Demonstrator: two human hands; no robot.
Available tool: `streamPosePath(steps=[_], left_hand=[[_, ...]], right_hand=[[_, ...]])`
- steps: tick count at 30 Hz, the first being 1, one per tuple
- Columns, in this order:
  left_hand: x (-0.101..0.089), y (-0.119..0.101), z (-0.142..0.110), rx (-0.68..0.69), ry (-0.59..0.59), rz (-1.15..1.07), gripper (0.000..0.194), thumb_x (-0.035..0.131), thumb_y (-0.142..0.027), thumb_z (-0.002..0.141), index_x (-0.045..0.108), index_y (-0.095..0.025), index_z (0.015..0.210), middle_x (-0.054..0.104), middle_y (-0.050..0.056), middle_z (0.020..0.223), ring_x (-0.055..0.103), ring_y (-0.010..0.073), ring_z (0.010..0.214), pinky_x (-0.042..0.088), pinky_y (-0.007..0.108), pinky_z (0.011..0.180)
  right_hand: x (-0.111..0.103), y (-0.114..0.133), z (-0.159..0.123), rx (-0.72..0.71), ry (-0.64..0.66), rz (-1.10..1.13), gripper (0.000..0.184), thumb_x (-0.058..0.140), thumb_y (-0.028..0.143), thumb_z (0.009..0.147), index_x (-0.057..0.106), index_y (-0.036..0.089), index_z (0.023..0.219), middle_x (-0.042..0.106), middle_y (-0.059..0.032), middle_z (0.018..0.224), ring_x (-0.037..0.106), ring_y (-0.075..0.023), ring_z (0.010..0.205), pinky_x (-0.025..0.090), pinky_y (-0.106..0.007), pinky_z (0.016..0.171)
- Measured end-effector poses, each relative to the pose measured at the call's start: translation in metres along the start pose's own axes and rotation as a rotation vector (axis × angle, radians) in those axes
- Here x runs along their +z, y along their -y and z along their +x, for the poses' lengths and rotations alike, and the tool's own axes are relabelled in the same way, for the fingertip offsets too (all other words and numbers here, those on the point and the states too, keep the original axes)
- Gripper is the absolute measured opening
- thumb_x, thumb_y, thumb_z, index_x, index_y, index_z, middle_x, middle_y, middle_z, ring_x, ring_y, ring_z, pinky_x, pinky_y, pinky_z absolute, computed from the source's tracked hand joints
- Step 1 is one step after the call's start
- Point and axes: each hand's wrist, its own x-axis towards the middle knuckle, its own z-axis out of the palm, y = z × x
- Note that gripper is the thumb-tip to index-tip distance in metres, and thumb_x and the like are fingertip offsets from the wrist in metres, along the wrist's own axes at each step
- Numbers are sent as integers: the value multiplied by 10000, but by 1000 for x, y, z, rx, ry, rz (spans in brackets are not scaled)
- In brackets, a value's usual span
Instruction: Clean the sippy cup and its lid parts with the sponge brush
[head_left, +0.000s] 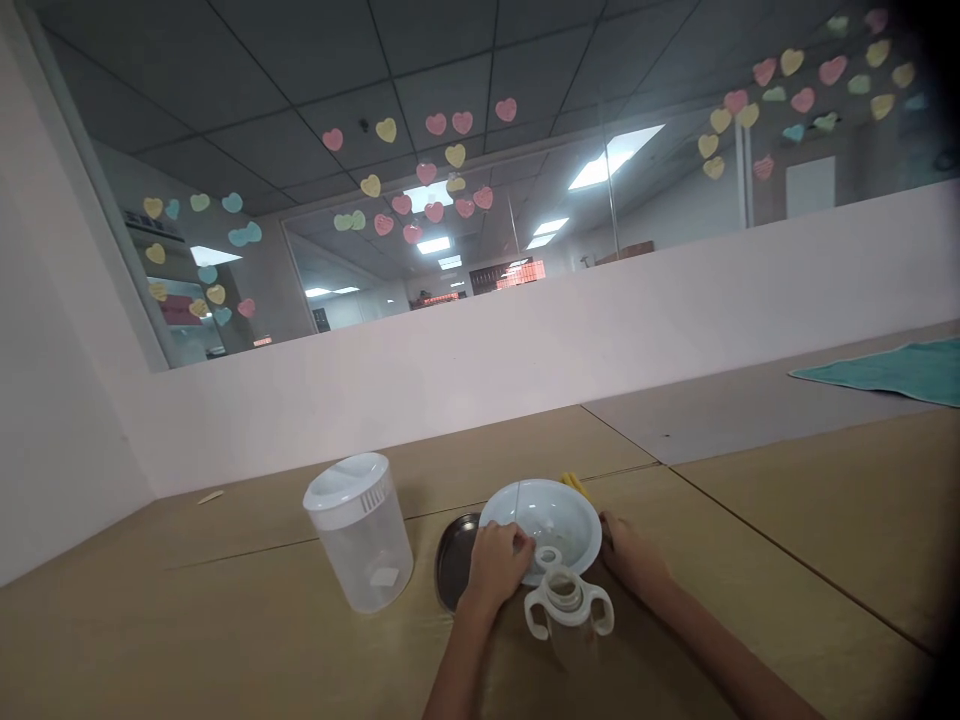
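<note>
A white bowl sits in front of me on the wooden table, its left side overlapping a dark metal tray. My left hand is closed at the bowl's left front rim, fingers curled over the edge. At the right rim, my right hand grips the bowl from the side; its fingertips are partly hidden. Just in front, between my forearms, a clear bottle with two white handles stands uncapped. A small white ring-shaped piece shows behind the bottle's mouth, over the bowl's near part.
To the left stands a translucent jug with a white lid. Yellow sticks lie behind the bowl. A teal cloth lies at the far right, a small flat scrap at the far left. A white wall with a window borders the table.
</note>
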Motion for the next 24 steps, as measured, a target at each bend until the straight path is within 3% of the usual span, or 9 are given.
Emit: streamPosePath(steps=[5,10,14,19,24], left_hand=[[-2,-5,-13,10,14,24,250,496,-395,810,652,-204,852,670,43,785,567,212,851,354,333,810],[1,-4,-21,42,-69,-106,192,530,-360,782,637,-203,754,625,24,788,548,189,835,361,317,797],[7,-3,-26,6,-237,-257,44,532,-173,705,574,-179,695,558,-2,737,522,134,704,377,242,658],[15,-2,-37,38,-502,-364,169,478,-73,665,567,-177,763,533,8,764,530,134,701,420,241,652],[15,-3,-37,61,-582,-399,306,483,-58,675,611,-186,923,556,16,787,568,143,737,469,262,717]], right_hand=[[1,-11,8,-25,-89,99,218,459,246,751,610,217,906,673,-69,755,638,-246,719,415,-315,585],[-4,-13,9,3,-61,49,310,370,252,792,587,187,1004,670,-76,795,631,-225,746,422,-304,637],[-7,-15,10,32,-90,44,342,348,245,793,586,184,1032,667,-83,794,628,-229,748,424,-313,662],[-7,-12,8,13,-243,104,448,262,289,841,548,135,1149,652,-120,861,621,-241,788,450,-330,691],[-5,-7,6,-145,-380,126,447,239,287,862,562,111,1116,587,-109,855,587,-215,758,467,-341,707]])
